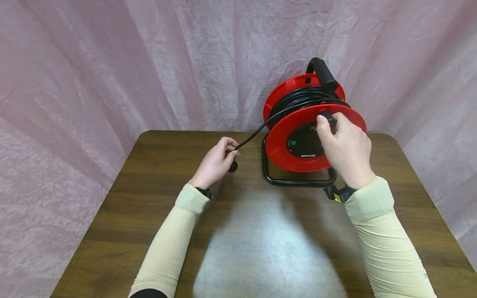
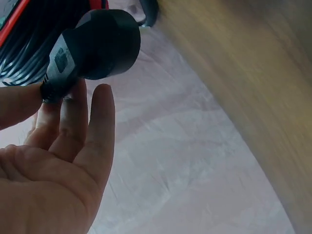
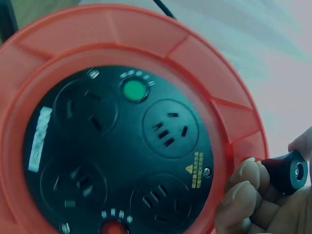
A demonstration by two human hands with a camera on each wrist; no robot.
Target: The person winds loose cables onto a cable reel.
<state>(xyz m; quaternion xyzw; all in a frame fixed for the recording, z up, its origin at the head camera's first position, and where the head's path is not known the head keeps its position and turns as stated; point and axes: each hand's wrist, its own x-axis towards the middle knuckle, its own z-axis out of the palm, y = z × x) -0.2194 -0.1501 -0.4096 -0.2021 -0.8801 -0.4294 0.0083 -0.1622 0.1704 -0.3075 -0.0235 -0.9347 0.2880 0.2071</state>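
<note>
A red cable reel [image 1: 277, 142] with black cord [image 1: 298, 99] wound on its drum stands on a black tube frame [image 1: 294, 182]. My right hand [image 1: 346, 147] grips the small black crank knob [image 3: 287, 173] on the reel's front disc, thumb and fingers around it. To the left of the reel, my left hand [image 1: 216, 161] pinches the cord's free end just behind the black plug [image 2: 109, 44], between thumb and fingers. From there the cord runs up to the drum. The front disc shows several sockets [image 3: 170, 128] and a green button [image 3: 134, 90].
The reel's black carrying handle [image 1: 323, 74] rises above the drum. Everything stands on a brown wooden table [image 1: 149, 198], near its back edge. A pink curtain [image 1: 167, 62] hangs behind and at both sides.
</note>
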